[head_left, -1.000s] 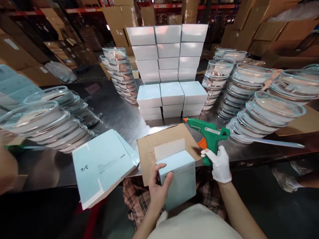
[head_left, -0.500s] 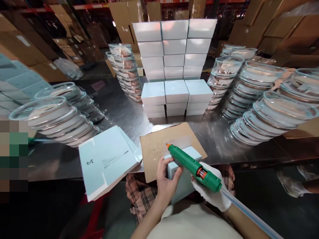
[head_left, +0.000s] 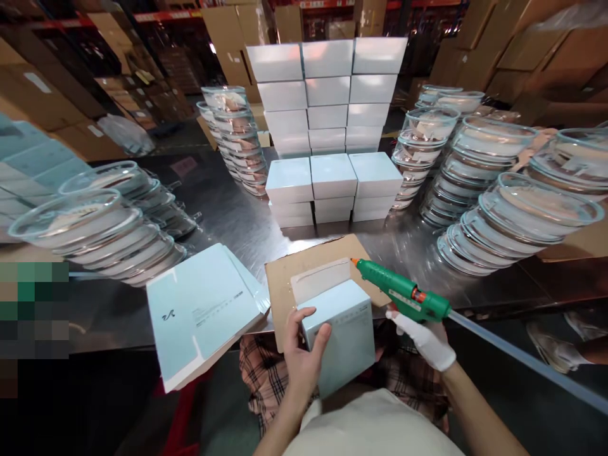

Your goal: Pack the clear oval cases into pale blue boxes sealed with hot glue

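My left hand (head_left: 305, 354) grips the left side of a pale blue box (head_left: 346, 342), thumb on the near face and fingers at the top. A flap (head_left: 319, 278) stands out from the box's far edge, over a piece of brown cardboard (head_left: 280, 275). My right hand (head_left: 425, 339), in a white glove, is closed round a green glue gun (head_left: 399, 288). The gun's orange tip points left, close to the right end of the flap. A clear glue stick (head_left: 517, 360) trails from its back end. Some of the right fingers are hidden behind the gun.
Flat pale blue box blanks (head_left: 204, 310) lie on the metal table (head_left: 228, 218) at left. White boxes (head_left: 332, 180) are stacked in front of me. Stacks of clear-lidded round containers (head_left: 508, 221) flank them on both sides. Another person's shoe (head_left: 546, 345) shows at lower right.
The glue gun has moved right, from the flap's left end to its right end. The box has shifted left and turned, so more of its near face shows. My left hand keeps its hold.
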The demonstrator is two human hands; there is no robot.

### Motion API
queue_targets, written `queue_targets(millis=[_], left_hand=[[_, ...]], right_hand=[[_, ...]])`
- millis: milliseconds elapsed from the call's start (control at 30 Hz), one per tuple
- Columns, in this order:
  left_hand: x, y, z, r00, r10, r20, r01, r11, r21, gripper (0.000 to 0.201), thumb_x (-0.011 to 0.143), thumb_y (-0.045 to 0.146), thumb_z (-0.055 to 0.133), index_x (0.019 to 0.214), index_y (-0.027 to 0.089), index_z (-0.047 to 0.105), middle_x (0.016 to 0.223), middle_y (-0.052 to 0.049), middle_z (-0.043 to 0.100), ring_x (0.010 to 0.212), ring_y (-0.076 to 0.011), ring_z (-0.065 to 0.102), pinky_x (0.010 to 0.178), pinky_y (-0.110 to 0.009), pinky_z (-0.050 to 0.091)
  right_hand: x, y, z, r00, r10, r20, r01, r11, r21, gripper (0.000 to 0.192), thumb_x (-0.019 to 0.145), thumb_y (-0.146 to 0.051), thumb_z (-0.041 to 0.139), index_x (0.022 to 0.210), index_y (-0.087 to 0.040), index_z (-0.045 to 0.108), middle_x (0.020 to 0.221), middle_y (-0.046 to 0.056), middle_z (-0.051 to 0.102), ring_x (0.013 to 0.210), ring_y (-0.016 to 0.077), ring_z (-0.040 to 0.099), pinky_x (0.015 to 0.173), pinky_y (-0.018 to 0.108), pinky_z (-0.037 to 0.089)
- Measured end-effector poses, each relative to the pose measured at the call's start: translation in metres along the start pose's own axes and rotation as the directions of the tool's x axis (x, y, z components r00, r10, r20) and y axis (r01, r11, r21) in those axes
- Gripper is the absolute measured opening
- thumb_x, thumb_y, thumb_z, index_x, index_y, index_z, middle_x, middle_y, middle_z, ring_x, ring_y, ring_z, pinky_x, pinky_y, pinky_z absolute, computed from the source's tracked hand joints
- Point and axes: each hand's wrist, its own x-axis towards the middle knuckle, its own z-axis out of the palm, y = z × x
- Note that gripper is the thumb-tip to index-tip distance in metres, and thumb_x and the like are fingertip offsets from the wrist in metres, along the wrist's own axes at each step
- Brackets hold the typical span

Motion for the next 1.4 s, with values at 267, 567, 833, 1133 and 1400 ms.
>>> queue_targets(millis=[267,567,833,1133,1400], left_hand=[[0.006,0.011,-0.008,1.000,0.018,0.014,-0.017,0.998,-0.068,0.033,0.082,0.051,0.079,0.101,0.025,0.072,0.105,-0.004,0.071,0.101,-0.0229,0.067,0.087,-0.030,0.053],[0.007,0.012,-0.002,0.987,0.035,0.157,-0.015,0.992,-0.124,0.032,0.081,0.052,0.081,0.098,0.026,0.071,0.112,-0.007,0.071,0.118,-0.0276,0.065,0.097,-0.034,0.051],[0.018,0.006,-0.001,0.992,-0.057,0.114,0.101,0.895,-0.434,0.067,0.081,0.047,0.084,0.131,0.036,0.039,0.119,-0.005,0.069,0.113,-0.0266,0.072,0.092,-0.040,0.057],[0.031,0.013,-0.007,0.974,0.095,0.206,-0.043,0.968,-0.248,0.031,0.084,0.052,0.080,0.086,0.024,0.068,0.111,-0.007,0.064,0.116,-0.0277,0.067,0.098,-0.038,0.051],[0.035,0.010,-0.008,0.998,-0.063,0.028,0.067,0.982,-0.178,0.031,0.087,0.054,0.076,0.090,0.024,0.066,0.124,-0.007,0.066,0.122,-0.0286,0.064,0.103,-0.040,0.048]], right_hand=[[0.068,-0.003,0.019,0.936,0.318,0.148,-0.331,0.940,0.076,0.038,0.084,-0.051,0.065,0.071,-0.016,0.070,0.050,0.006,0.063,0.046,0.0191,0.061,0.046,0.028,0.048],[0.048,-0.065,0.029,0.901,-0.067,0.429,0.023,0.994,0.108,0.053,0.070,-0.051,0.086,0.110,-0.017,0.078,0.111,0.009,0.080,0.104,0.0287,0.074,0.094,0.040,0.059],[0.050,-0.065,0.012,0.563,-0.497,0.660,0.472,0.849,0.237,0.077,0.082,-0.085,0.060,0.116,-0.018,0.076,0.129,0.015,0.070,0.122,0.0286,0.066,0.108,0.045,0.051],[0.046,-0.067,0.014,0.355,-0.590,0.725,0.776,0.618,0.123,0.032,0.099,-0.033,0.064,0.128,-0.022,0.074,0.123,0.012,0.062,0.118,0.0215,0.062,0.107,0.042,0.051],[0.017,-0.005,0.025,0.818,-0.460,0.345,0.439,0.887,0.142,0.096,0.079,-0.079,0.072,0.155,-0.030,0.039,0.155,0.019,0.042,0.142,0.0342,0.051,0.111,0.052,0.050]])
